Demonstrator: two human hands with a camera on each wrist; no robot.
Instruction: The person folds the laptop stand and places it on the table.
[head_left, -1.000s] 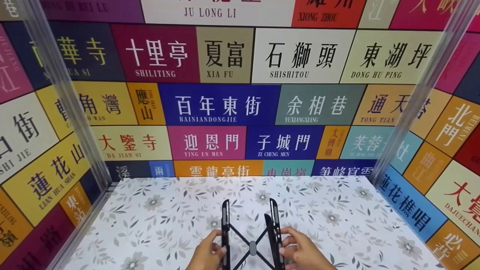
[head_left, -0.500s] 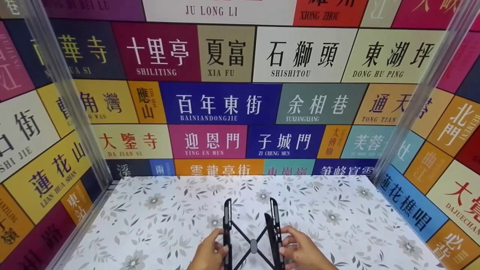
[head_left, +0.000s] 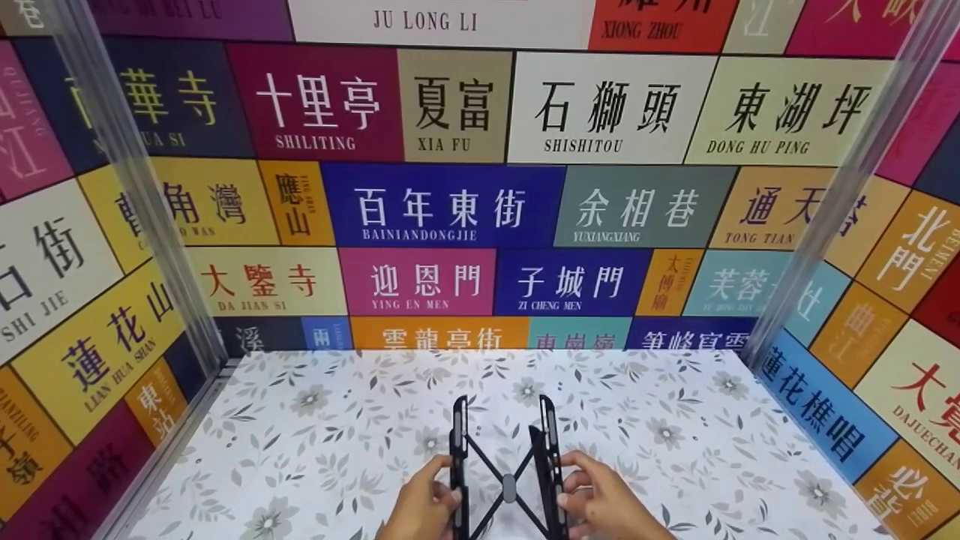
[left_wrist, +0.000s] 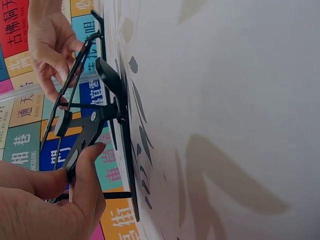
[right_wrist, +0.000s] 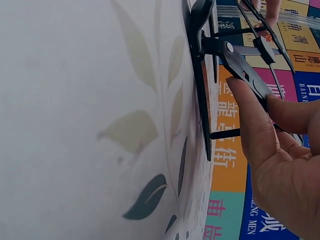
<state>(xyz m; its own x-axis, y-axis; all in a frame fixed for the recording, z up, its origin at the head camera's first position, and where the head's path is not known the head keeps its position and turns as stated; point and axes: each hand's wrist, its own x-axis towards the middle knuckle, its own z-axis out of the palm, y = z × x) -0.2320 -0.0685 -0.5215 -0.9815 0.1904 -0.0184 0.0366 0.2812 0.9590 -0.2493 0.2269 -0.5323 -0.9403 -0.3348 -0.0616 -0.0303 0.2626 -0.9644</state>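
Observation:
A black folding laptop stand (head_left: 509, 489) with crossed struts and a grey centre hub stands on the patterned table, its two side rails upright and roughly parallel. My left hand (head_left: 421, 501) pinches the left rail from outside. Opposite it, my right hand (head_left: 606, 501) pinches the right rail. In the left wrist view, the left thumb and forefinger (left_wrist: 89, 180) hold a slotted side arm above the base bar. The right wrist view has the right thumb and forefinger (right_wrist: 252, 120) on the matching arm. The near end of the stand is cut off in the head view.
A white tabletop (head_left: 315, 450) with grey flowers and leaves lies under the stand. Walls of coloured name panels (head_left: 442, 206) rise behind and at both sides. Clear corner strips (head_left: 817, 180) run up where the walls meet.
The left rail has shifted slightly right, toward the right rail, with the left hand on it. The stand looks a little narrower. Both hands keep their hold.

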